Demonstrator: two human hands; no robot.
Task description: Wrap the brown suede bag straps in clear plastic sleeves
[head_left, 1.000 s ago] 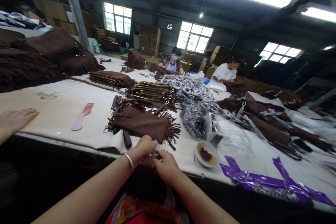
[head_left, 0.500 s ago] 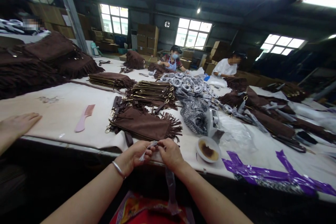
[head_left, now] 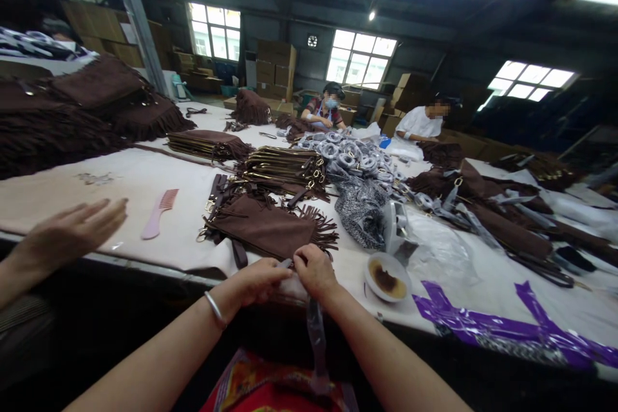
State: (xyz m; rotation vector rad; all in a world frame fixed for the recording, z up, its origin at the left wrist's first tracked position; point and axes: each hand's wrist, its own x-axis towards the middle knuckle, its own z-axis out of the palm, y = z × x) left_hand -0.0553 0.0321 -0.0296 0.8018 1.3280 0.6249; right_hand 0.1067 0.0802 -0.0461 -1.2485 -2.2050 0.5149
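My left hand (head_left: 261,280), with a silver bangle at the wrist, is closed on a small greyish plastic piece (head_left: 284,263) that shows at its fingertips. Close on its right, my right hand (head_left: 316,271) pinches at the thumb and fingers. A translucent plastic strip (head_left: 316,335) hangs down from below the right hand; how the fingers grip it is hidden. Just beyond both hands lies a dark brown fringed bag (head_left: 263,225). Straps with gold clasps (head_left: 212,206) lie at its left end.
Another person's hand (head_left: 72,232) reaches in over the table at left, near a pink comb (head_left: 157,215). Stacked brown bags (head_left: 282,167) and wrapped coils (head_left: 347,158) lie behind. A bowl of brown paste (head_left: 387,278) and purple plastic (head_left: 502,322) are at right.
My hands have drawn slightly apart, and the whitish plastic tail below my left fingers no longer shows. The other person's hand at left has lifted and moved right, toward the comb.
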